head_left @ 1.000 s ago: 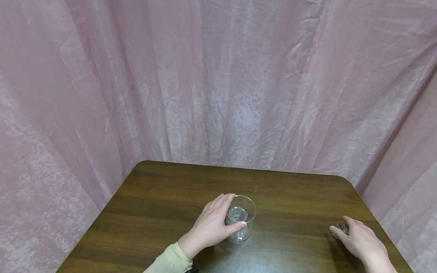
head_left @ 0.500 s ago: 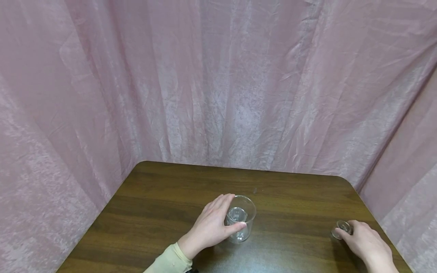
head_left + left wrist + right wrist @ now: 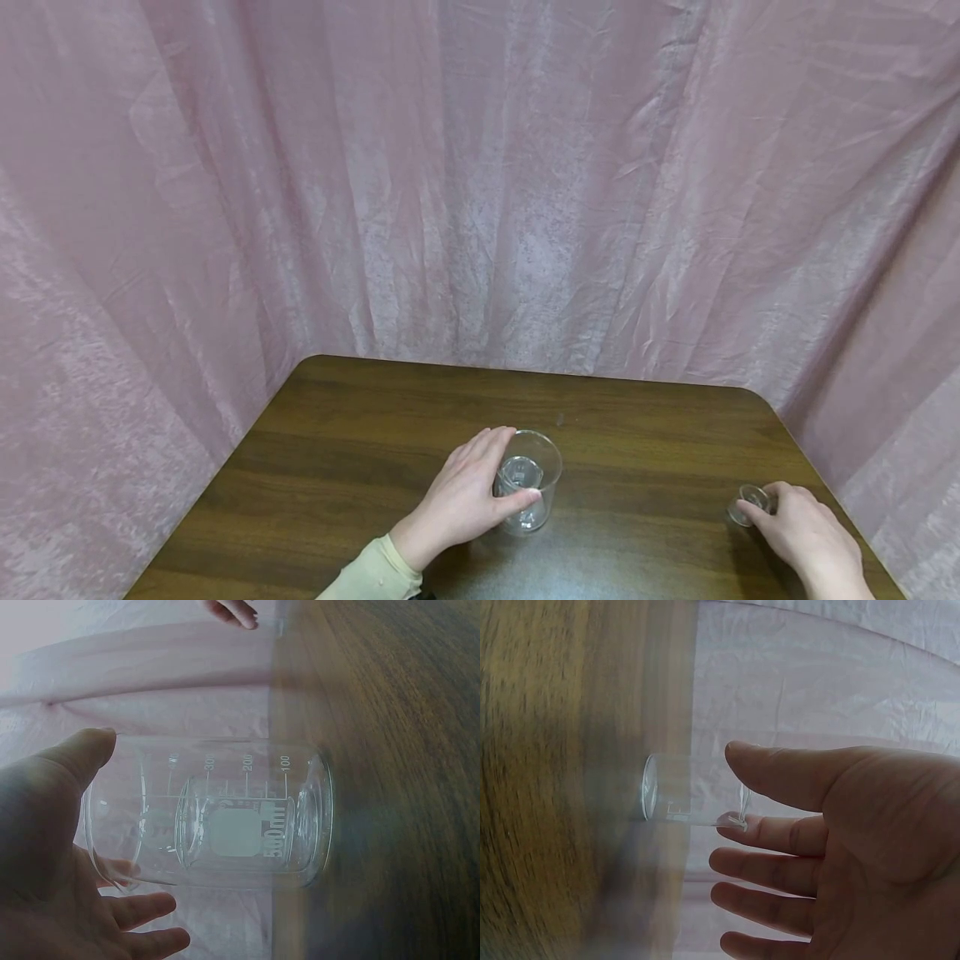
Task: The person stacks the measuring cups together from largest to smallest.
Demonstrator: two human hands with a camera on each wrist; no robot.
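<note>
A large clear glass beaker (image 3: 546, 475) marked 500 ml stands upright near the middle of the table. My left hand (image 3: 453, 500) holds it by the upper rim, thumb on the near side and fingers on the far side. Inside it sits a smaller glass vessel (image 3: 240, 832), seen through the printed wall in the left wrist view. Far to the right, my right hand (image 3: 810, 533) pinches the rim of a tiny clear beaker (image 3: 690, 787) between thumb and index finger. The other right fingers extend free beneath, in the right wrist view. That beaker's base appears at the tabletop.
The brown wood-grain table (image 3: 360, 433) has rounded far corners. Pink velvet curtains (image 3: 480, 183) hang behind it and along both sides. The right hand works close to the table's right edge.
My right hand has shifted slightly right and down, and its thumb and index finger have closed on the tiny beaker's rim. The left hand and large beaker stay put.
</note>
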